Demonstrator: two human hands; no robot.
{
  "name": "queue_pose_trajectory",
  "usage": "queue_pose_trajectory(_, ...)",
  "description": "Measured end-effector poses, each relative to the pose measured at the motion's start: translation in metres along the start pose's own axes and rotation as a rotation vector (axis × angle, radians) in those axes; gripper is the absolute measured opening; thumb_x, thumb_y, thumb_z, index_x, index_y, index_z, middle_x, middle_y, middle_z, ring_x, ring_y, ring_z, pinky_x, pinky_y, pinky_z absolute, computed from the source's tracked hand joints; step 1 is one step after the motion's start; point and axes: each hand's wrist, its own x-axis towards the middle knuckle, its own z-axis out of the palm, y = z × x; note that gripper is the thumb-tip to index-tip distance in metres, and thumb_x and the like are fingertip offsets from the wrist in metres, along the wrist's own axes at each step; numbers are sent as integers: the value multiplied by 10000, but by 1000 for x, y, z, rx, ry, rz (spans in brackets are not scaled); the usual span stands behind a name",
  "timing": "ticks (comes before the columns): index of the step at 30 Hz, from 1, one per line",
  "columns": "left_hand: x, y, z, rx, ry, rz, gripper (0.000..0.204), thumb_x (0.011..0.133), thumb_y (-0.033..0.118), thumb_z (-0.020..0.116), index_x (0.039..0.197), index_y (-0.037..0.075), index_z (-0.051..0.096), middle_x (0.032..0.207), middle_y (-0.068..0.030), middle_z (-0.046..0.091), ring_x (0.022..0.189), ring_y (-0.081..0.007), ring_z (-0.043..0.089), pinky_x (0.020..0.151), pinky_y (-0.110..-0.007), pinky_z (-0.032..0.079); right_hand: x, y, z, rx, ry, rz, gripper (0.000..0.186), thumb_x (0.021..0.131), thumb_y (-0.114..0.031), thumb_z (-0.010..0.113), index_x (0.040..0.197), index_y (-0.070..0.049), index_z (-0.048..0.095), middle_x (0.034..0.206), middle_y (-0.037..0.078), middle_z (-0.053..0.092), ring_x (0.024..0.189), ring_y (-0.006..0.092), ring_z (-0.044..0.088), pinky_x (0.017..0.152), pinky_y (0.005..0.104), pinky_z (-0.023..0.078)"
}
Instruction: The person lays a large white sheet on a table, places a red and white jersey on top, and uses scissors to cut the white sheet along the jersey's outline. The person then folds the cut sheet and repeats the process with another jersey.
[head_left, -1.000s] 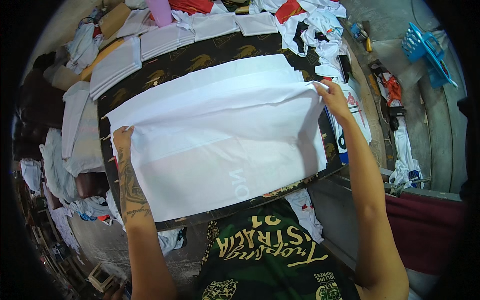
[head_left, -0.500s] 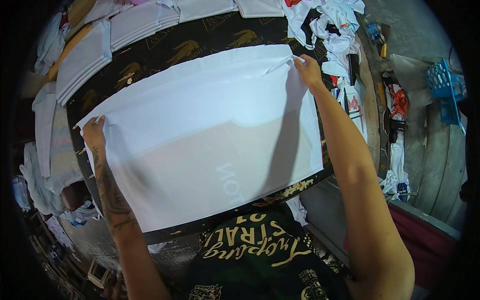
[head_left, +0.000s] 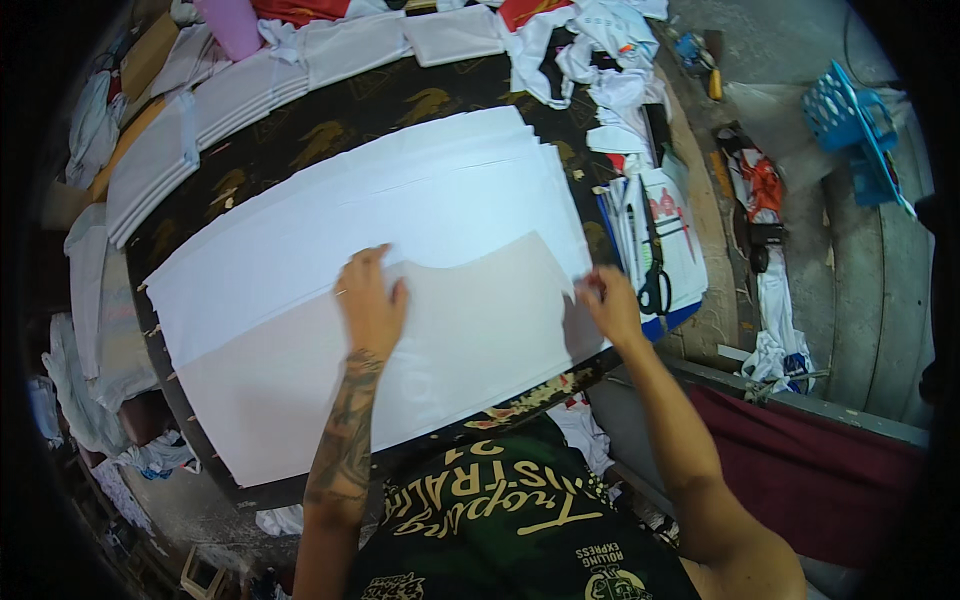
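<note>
White fabric (head_left: 440, 190) lies in layered sheets across the dark table, its far and right edges slightly stepped. Over the nearer half shows a greyish panel shape (head_left: 480, 320) with a curved cut-in on its far edge; whether it lies above or beneath the top layer I cannot tell. My left hand (head_left: 370, 305) rests open near the middle of the sheets, fingers spread, beside that curve. At the right edge, my right hand (head_left: 610, 305) has its fingers curled together on the fabric border; the fingertips are slightly blurred.
Folded white stacks (head_left: 150, 165) line the table's far and left sides. Loose white and red cloth (head_left: 610, 50) heaps up at the far right. Black-handled scissors (head_left: 655, 288) lie close to my right hand. A blue plastic basket (head_left: 845, 115) stands further right.
My hands have left the far corners of the white sheet and come nearer, the left one inward to the middle. The sheet now lies flat, with the greyish shape showing more clearly.
</note>
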Motion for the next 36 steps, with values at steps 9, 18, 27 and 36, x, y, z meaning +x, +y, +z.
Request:
queue_pose_trajectory(9,-4,145,42,-102,-363,171,708,922,294,776,1532,84,485,1515,-165,477,1418,-356,423,1164,-562,315,-86,63,12,-23,-17,141,345,917,-329,796,1041,-39,658,873,210,708,862,456,698,775,539,549)
queue_pose_trajectory(18,-241,17,-70,545,-130,-553,845,1065,557,535,1702,82,248,1757,-254,159,1624,-462,133,1280,-674,81,-77,79,0,-95,-6,-110,270,925,-229,796,990,-3,664,816,176,668,738,326,649,722,464,516)
queue_pose_trajectory(27,-376,-180,-229,207,600,-1096,331,998,270,726,1144,-23,680,1143,-213,716,1129,-367,664,979,-471,507,-71,99,22,-145,-31,-139,376,953,-246,785,845,54,585,735,205,609,669,356,581,667,485,452)
queue_pose_trajectory(36,-358,-231,-257,95,398,-863,247,824,173,857,945,35,691,819,-134,726,770,-278,721,721,-392,555,-66,95,-13,649,-111,341,125,912,-86,770,967,-83,658,751,-21,613,624,86,585,533,232,444)
